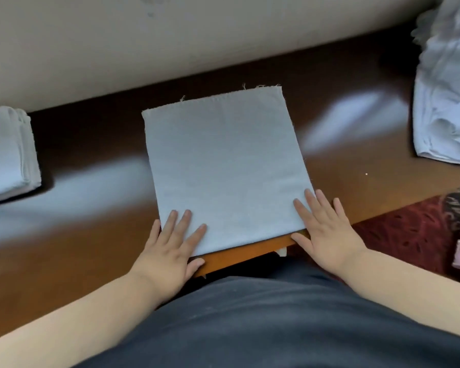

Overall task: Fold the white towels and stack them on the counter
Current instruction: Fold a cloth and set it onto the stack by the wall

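A white towel (223, 163) lies flat and square on the brown counter (91, 221), its near edge at the counter's front edge. My left hand (170, 248) rests on its near left corner with straight fingers, thumb over the counter's edge. My right hand (327, 229) presses flat on the near right corner, fingers spread. A stack of folded white towels (6, 152) sits at the far left. A heap of unfolded white towels (446, 102) lies at the far right.
A beige wall (170, 35) runs along the back of the counter. Red patterned carpet (409, 235) shows below the counter on the right. My dark clothing (276, 314) fills the bottom of the view.
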Motion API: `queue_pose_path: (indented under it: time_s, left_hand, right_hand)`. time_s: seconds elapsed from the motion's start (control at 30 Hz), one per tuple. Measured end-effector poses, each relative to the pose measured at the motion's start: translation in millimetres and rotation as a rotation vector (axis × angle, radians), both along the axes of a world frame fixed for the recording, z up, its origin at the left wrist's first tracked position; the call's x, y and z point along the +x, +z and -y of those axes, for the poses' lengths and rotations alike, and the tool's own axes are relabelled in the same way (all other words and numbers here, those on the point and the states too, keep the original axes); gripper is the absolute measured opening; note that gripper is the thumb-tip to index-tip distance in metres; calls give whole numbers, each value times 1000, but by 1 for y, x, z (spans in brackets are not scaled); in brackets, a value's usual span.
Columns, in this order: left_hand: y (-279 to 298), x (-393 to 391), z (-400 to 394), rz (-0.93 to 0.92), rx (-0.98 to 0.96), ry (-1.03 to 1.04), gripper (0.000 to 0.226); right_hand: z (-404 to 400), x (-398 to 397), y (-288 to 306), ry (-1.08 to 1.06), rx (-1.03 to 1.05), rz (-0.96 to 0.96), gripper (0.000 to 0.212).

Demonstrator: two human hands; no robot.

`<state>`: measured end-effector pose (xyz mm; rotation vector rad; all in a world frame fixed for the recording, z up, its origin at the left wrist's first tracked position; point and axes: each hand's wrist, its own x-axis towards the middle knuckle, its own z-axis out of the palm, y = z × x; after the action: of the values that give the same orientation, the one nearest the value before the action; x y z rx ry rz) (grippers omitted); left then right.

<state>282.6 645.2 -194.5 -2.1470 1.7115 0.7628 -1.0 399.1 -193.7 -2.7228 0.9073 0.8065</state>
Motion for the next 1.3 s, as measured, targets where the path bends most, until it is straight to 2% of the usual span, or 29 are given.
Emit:
queue_pose_path:
  time_s: [0.13,0.2,0.23,0.33,0.43,0.5,0.57,0.67,0.77,0.87,1.0,1.1,1.2,1.3]
  left_hand:
    - [19,0,6,-15,-137,49,72]
    - [28,3,3,6,-282,109,51]
    - [29,4,0,50,-291,132,43]
    - [25,1,-11,90,-187,271,25]
    - [21,-8,-11,107,-218,464,20]
    - [22,-17,-9,125,-187,533,19]
    - [25,-23,-8,178,-126,529,20]
    - [34,-35,-9,243,-49,475,23]
    - [49,-51,-10,246,-82,491,18]
    - [71,-62,-10,229,-139,546,13]
    - [97,-60,2,199,-267,655,11]
    - [108,-46,18,126,-387,821,19]
    - [117,-24,38,31,-576,1024,24]
    - [120,3,61,-102,-772,1161,16]
  right_hand:
    - [11,10,14,-38,32,188,72]
    - [18,6,22,-84,-18,350,55]
    - [22,2,23,-90,-43,386,48]
    - [36,-5,24,-50,-39,367,41]
    - [43,-12,17,65,-28,366,43]
    - [43,-19,12,110,-21,373,33]
    - [45,-24,11,110,-28,381,19]
    - [44,-27,16,131,-42,326,14]
    - [40,-40,24,93,11,356,10]
    - [40,-49,40,-50,125,474,4]
    - [55,-33,63,-200,183,617,6]
    - [67,-10,75,-354,215,715,10]
    - [79,19,82,-460,227,775,8]
    - [95,54,88,-505,195,868,8]
